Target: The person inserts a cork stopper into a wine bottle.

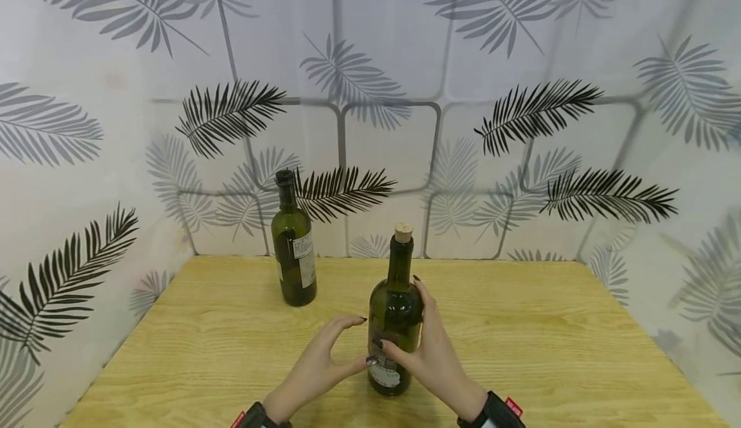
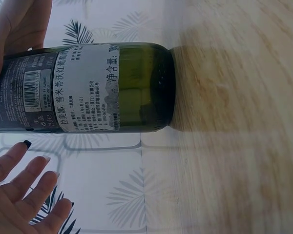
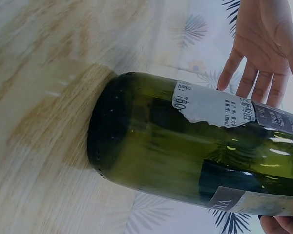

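Note:
A green glass wine bottle (image 1: 399,312) with a cork (image 1: 403,232) in its mouth stands upright on the wooden table. My right hand (image 1: 440,360) grips its right side, thumb across the front and fingers behind. Fingertips of that hand show beneath the bottle in the right wrist view. On the other side, my left hand (image 1: 315,363) is spread with thumb and fingers apart, the thumb tip right at the label. In the left wrist view, the left fingers (image 2: 39,183) are straight and a gap separates them from the glass. White and dark labels (image 2: 88,87) cover the bottle's back.
Farther back and to the left, a second green wine bottle (image 1: 295,257) with a dark top stands upright. The pale wooden table (image 1: 521,325) ends against a leaf-patterned wall covering (image 1: 382,48).

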Motion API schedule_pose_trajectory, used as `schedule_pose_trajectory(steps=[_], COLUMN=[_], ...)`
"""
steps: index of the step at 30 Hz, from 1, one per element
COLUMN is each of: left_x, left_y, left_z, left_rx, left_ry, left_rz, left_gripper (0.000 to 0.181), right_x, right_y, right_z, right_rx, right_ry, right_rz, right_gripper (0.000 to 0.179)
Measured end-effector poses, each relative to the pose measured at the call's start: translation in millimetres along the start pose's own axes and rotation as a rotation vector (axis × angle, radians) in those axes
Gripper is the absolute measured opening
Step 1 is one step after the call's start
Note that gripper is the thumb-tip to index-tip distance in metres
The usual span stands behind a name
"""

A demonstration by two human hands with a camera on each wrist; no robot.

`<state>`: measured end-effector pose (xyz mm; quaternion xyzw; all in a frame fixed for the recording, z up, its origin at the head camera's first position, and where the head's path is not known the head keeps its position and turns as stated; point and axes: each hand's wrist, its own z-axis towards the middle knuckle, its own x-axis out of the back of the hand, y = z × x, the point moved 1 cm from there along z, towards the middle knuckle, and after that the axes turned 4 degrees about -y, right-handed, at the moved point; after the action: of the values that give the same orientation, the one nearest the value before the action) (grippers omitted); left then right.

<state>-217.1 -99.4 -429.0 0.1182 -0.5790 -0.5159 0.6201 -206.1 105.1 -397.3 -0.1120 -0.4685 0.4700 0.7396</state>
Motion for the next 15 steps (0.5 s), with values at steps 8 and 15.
schedule_pose_trajectory(steps=[8,15], left_x=[-1.8,-3.2], left_y=[0.2,0.7], left_z=[1.0,0.6], left_rx=[-0.013,-0.015], left_ry=[-0.017,-0.022], left_rz=[0.002,-0.007], left_gripper=[0.058,0.057], right_x=[0.8,3.6], right_y=[0.9,3.1], right_z=[0.3,1.6], right_rx=[-0.023,-0.023], right_ry=[0.016,0.035], right_rz=[-0.004,-0.006], right_gripper=[0.1,0.098])
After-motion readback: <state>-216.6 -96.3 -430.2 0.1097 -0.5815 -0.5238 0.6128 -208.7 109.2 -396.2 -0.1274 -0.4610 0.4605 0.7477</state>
